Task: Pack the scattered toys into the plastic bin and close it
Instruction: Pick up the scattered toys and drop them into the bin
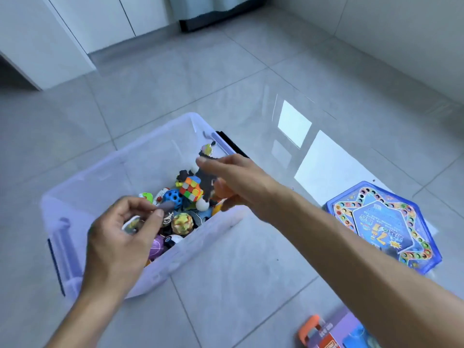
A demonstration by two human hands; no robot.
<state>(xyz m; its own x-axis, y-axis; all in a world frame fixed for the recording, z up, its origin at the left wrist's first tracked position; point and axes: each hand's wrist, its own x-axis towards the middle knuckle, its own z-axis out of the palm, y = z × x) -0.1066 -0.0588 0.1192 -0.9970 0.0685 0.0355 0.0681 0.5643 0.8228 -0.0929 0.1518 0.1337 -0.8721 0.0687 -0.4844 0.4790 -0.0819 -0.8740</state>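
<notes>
Nearest, at the bottom right edge, an orange-handled toy box (326, 335) lies on the tiled floor (238, 272), only partly in view; the left hand (120, 237) hovers over the near corner of the plastic bin (105, 177), its fingers curled round a small flat toy (131, 223) with a grey piece (167, 205) at the fingertips; the right hand (231, 177) reaches across the bin's right rim, thumb out and fingers bent over a dark flat cut-out toy (207, 177) — the blur leaves it unclear whether it pinches the piece. Inside the lidless bin lies a heap of toys: a colour cube (192, 188), a blue holed ball (175, 197), a gold face ball (182, 223), a purple ball (157, 247). To the right, on the floor beside the forearm, rests a blue hexagonal board game (384, 227); beyond the bin, white cabinets (88, 21) and a curtain hem (216, 6).
</notes>
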